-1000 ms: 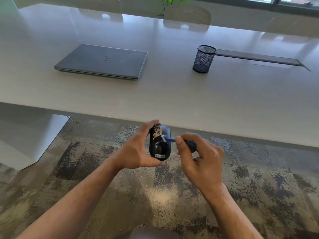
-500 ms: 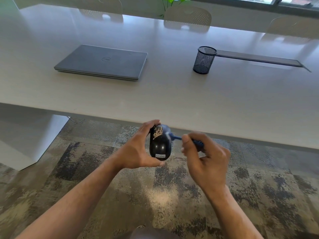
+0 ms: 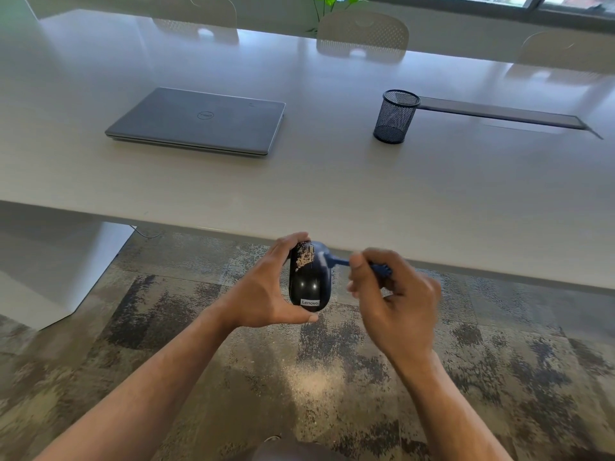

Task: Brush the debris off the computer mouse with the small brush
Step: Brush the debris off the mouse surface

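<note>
My left hand (image 3: 266,291) grips a glossy black computer mouse (image 3: 307,284) in the air just in front of the table's near edge, with its label end toward me. Pale crumbly debris (image 3: 303,258) covers the mouse's far left part. My right hand (image 3: 396,304) pinches a small blue brush (image 3: 336,261) by its handle, and the blurred brush head lies against the mouse's far right side. Part of the handle is hidden by my fingers.
A long pale table (image 3: 332,181) stretches ahead with a closed grey laptop (image 3: 199,121) at the left and a black mesh pen cup (image 3: 395,116) at the right, beside a dark cable slot (image 3: 499,113). Patterned carpet (image 3: 199,327) lies below my hands. Chairs stand behind the table.
My right hand has swept the brush to the right, from the debris patch across the mouse's top. The left hand holds the mouse still.
</note>
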`<state>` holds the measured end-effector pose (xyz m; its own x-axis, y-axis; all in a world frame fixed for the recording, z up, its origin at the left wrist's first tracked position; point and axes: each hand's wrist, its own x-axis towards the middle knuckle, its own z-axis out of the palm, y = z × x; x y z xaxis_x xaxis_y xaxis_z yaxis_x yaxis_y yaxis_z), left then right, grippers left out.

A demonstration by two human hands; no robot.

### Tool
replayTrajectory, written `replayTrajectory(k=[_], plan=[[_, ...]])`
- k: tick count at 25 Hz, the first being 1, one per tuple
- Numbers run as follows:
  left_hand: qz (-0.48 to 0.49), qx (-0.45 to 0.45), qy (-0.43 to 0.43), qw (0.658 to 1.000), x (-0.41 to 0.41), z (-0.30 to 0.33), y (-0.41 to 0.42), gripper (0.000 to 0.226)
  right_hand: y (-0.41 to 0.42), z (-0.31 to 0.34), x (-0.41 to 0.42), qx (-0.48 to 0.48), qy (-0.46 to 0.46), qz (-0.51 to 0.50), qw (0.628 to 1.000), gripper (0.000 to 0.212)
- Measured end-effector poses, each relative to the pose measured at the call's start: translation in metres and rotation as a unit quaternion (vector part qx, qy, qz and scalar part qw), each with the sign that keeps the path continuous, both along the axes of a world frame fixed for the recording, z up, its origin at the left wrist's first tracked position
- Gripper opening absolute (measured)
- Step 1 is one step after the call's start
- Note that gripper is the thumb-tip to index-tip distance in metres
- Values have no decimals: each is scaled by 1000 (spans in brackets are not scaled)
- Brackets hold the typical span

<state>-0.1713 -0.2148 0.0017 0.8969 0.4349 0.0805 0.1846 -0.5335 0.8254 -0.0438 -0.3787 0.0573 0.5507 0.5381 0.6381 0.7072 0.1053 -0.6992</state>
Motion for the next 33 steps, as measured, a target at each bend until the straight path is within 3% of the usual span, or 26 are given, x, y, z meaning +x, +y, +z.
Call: replayTrajectory(k=[3, 9, 12, 14, 16, 20, 26, 33], plan=[[-1, 0, -1, 1000, -1, -1, 1, 122, 1, 0, 2, -18, -23, -21, 999, 28], [-4, -7, -10, 1000, -1, 0, 4, 121, 3, -15, -20, -26, 10, 84, 996, 20], [-7, 0, -12, 1000, -1, -2, 5, 121, 3, -11, -7, 1, 143, 81, 986, 12], [-8, -1, -11, 1000, -2, -2, 6, 121, 6, -7, 8, 42, 255, 49, 965, 5], [-12, 2, -10, 1000, -1, -3, 5, 121, 10, -9, 23, 72, 343, 9, 936, 12], [-26, 1, -12, 1000, 0, -3, 3, 124, 22, -19, 43, 51, 448, -28, 892, 11], [-64, -18, -29, 997, 0, -4, 0, 137, 44, -31, 42, -9, 467, 2, 884, 5], [-85, -33, -38, 995, 0, -3, -3, 142, 53, -33, 40, -56, 454, 130, 880, 8]])
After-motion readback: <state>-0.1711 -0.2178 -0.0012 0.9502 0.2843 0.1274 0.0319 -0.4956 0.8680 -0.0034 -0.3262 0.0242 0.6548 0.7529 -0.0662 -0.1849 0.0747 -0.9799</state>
